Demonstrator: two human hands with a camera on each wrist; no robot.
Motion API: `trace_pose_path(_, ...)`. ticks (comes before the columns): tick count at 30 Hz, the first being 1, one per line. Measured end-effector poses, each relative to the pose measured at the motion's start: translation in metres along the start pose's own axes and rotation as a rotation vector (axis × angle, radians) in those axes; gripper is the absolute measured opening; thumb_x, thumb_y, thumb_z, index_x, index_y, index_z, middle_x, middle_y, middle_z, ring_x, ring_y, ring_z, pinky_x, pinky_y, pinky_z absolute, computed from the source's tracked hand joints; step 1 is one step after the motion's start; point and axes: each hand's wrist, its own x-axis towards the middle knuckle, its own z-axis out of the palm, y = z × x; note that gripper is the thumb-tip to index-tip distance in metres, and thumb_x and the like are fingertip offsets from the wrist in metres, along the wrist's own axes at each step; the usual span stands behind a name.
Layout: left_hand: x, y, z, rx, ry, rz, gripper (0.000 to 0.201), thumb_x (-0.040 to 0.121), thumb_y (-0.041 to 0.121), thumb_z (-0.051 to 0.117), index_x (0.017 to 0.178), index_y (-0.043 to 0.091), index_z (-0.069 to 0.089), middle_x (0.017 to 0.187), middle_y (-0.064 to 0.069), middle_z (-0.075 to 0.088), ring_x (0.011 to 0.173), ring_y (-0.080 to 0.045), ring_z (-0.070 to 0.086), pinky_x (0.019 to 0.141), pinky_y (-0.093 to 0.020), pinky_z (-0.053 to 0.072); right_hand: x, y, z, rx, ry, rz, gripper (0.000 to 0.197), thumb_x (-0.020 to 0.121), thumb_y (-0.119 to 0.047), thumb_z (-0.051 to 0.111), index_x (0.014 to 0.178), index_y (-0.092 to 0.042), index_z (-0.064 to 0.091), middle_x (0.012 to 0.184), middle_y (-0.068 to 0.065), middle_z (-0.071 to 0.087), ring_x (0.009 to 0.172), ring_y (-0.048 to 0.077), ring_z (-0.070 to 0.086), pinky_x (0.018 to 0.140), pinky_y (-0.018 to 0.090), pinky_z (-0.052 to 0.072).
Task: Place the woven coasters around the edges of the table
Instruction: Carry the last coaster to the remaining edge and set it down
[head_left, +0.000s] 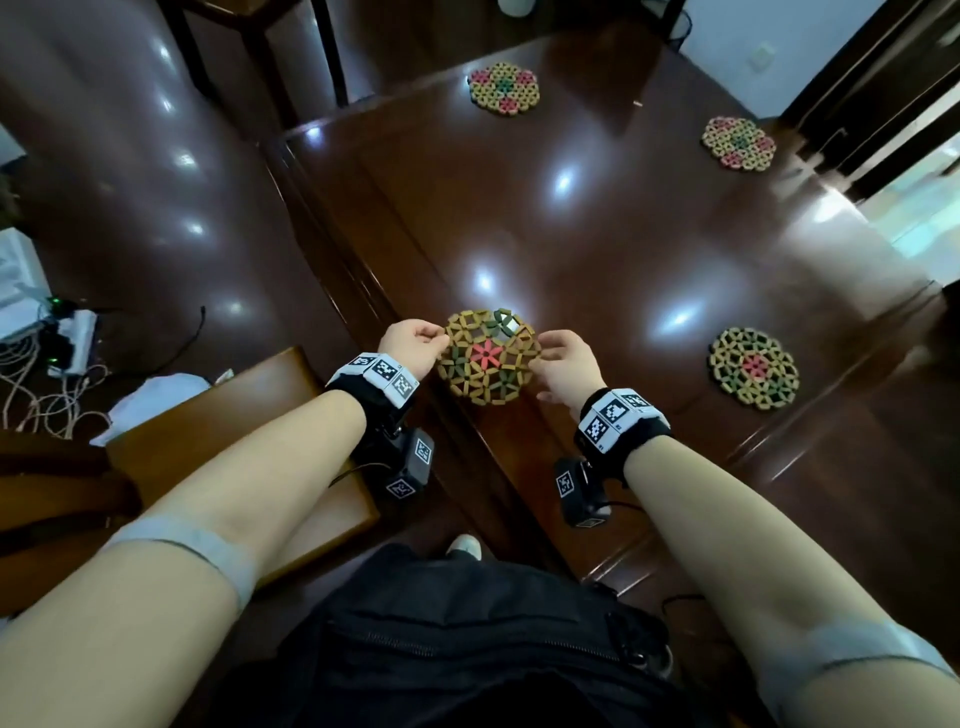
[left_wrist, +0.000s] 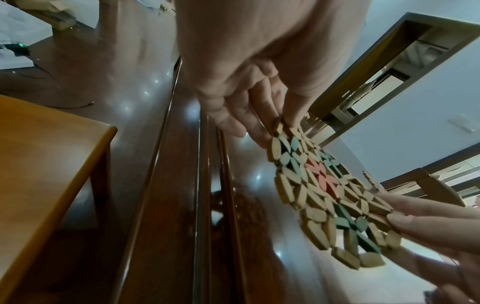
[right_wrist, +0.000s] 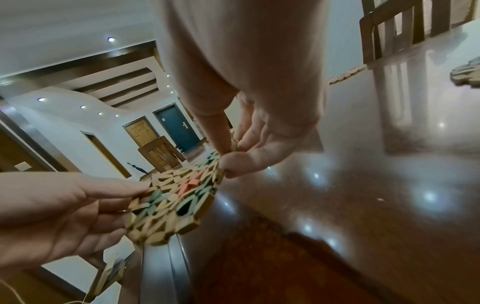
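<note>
I hold a round woven coaster (head_left: 487, 359) with a red flower centre just above the left edge of the dark glossy table (head_left: 597, 249). My left hand (head_left: 415, 345) pinches its left rim, and my right hand (head_left: 563, 364) pinches its right rim. The left wrist view shows the held coaster (left_wrist: 327, 195) tilted over the table, with my left fingertips (left_wrist: 283, 121) on its far rim. In the right wrist view my thumb and finger (right_wrist: 228, 158) pinch the held coaster (right_wrist: 176, 201). Three more coasters lie flat: back left (head_left: 503, 87), back right (head_left: 737, 141), near right (head_left: 752, 367).
A lighter wooden chair seat (head_left: 234, 457) stands by the table's left edge, below my left arm. Cables and a power strip (head_left: 72, 343) lie on the shiny floor at the left. Another chair (head_left: 249, 31) stands at the table's far end.
</note>
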Motion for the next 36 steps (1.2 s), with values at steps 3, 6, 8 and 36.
trace_pose_path(3,0.018,0.006,-0.002,0.025,-0.006,-0.012,0.026,0.088,0.017,0.062,0.110,0.003,0.066,0.107,-0.016,0.072,0.103,-0.026,0.067,0.096,-0.035,0.050,0.012,-0.008,0.003,0.017,0.002,-0.008,0.038,0.085,-0.006,0.056,0.121,-0.020,0.051,0.117,0.003,0.061,0.100,0.020,0.062,0.048,0.021,0.048)
trace_pose_path(6,0.048,0.010,-0.003,0.074,-0.026,-0.040,0.026,0.088,0.019,0.062,0.110,0.005,0.065,0.108,-0.014,0.072,0.104,-0.024,0.067,0.092,-0.031,0.048,0.033,-0.021,0.007,0.020,0.029,0.008,0.042,0.086,-0.004,0.053,0.126,-0.018,0.049,0.112,-0.002,0.058,0.097,0.017,0.059,0.059,0.024,0.052)
trace_pose_path(8,0.056,0.009,-0.004,0.086,-0.027,-0.032,0.026,0.087,0.020,0.062,0.109,0.006,0.065,0.108,-0.012,0.072,0.103,-0.024,0.066,0.091,-0.030,0.048,0.038,-0.024,0.010,0.014,0.020,-0.007,0.042,0.088,-0.006,0.052,0.128,-0.017,0.048,0.110,-0.003,0.055,0.096,0.016,0.057,0.064,0.026,0.053)
trace_pose_path(36,0.138,-0.013,-0.033,0.771,-0.236,0.406,0.043,0.090,0.037,0.055,0.132,0.043,0.051,0.149,0.013,0.036,0.132,-0.026,0.029,0.107,-0.039,0.025,0.093,-0.037,0.047,-0.702,-0.070,-0.009,0.060,0.083,-0.016,0.056,0.139,-0.028,0.040,0.132,0.006,0.049,0.126,0.032,0.039,0.104,0.044,0.039)
